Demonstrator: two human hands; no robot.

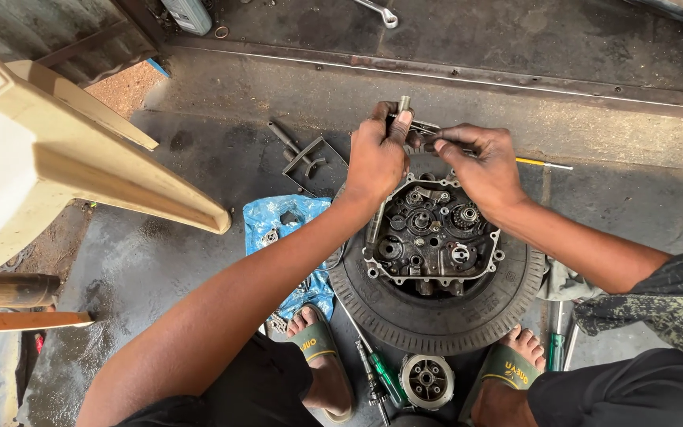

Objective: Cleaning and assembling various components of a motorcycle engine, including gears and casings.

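- A small metal shaft part (414, 126) is held up between both hands, above the far edge of the open engine case (432, 233).
- It looks stiff, fairly light and probably oily, so likely slippery; the safest hold seems to be on its plain cylindrical ends, not the thin arms.
- The left hand (375, 158) is clenched around its left end, thumb on top.
- The right hand (484, 162) pinches the right end with its fingertips.
- The engine case, full of gears, rests on a black tyre (436, 316) lying flat on the concrete floor (199, 253).
- Nearby lie a round clutch piece (427, 381), green-handled screwdrivers (386, 378) and a blue plastic bag (286, 225).
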